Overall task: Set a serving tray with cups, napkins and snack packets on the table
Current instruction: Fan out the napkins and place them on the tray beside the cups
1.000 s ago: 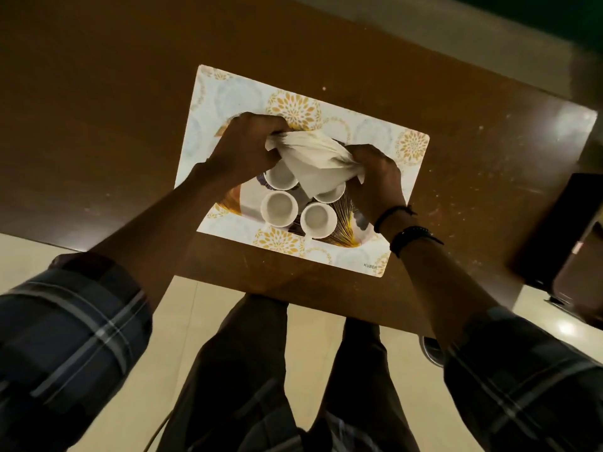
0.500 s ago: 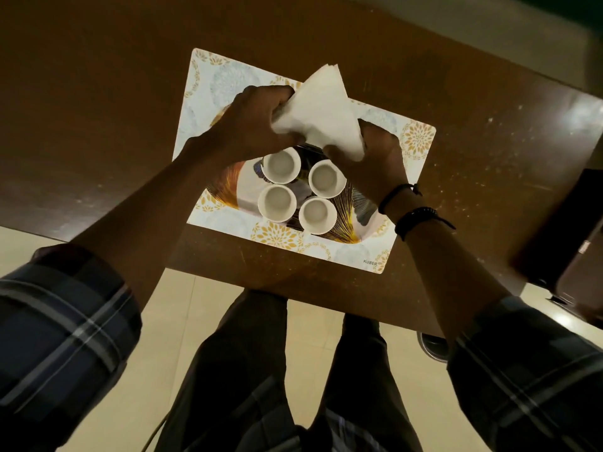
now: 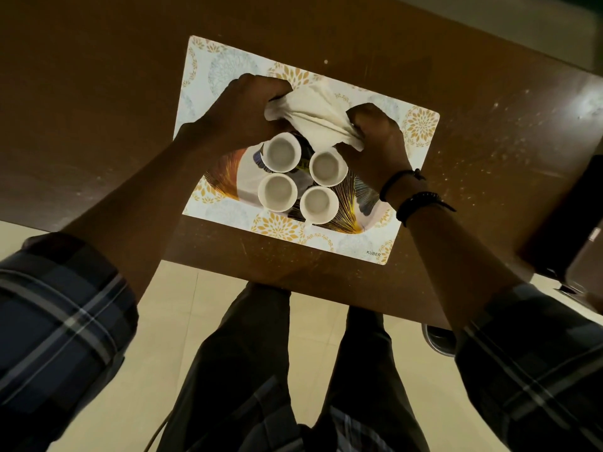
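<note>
Several white cups stand upright and close together on a round patterned serving tray. The tray rests on a floral placemat on the brown table. Above the tray's far side I hold a white napkin stretched between both hands. My left hand grips its left end and my right hand grips its right end. The napkin hangs just beyond the two far cups. A dark item lies under the cups, mostly hidden.
A dark chair or box stands at the table's right edge. A metal bowl-like object sits on the tiled floor under the table's near edge. My legs stand close to that edge.
The napkin was raised as a folded triangle half a second ago; now it is lower and pulled out sideways between my hands, which have moved apart.
</note>
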Motion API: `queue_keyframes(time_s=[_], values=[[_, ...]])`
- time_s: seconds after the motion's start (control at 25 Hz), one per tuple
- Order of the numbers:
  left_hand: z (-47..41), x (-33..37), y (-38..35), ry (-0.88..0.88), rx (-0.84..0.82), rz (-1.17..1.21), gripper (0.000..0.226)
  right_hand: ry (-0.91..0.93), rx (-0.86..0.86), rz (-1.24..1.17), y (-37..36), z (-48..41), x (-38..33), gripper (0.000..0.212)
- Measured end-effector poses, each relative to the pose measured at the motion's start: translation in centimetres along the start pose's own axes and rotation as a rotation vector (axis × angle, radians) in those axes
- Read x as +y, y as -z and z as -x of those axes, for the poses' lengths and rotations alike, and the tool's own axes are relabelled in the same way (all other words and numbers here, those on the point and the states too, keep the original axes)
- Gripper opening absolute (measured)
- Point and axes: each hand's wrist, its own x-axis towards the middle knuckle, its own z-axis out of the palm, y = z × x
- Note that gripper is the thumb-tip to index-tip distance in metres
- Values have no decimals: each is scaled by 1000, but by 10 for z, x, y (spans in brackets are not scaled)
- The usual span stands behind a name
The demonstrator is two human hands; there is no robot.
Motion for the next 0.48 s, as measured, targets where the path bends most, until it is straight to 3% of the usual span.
queue_keyframes(time_s=[0.16, 0.48], values=[[7, 4, 0, 22, 21, 48, 36, -22, 24, -72, 1, 12, 0, 34], [17, 14, -13, 15, 86, 26, 23, -72, 37, -61, -6, 18, -2, 24]])
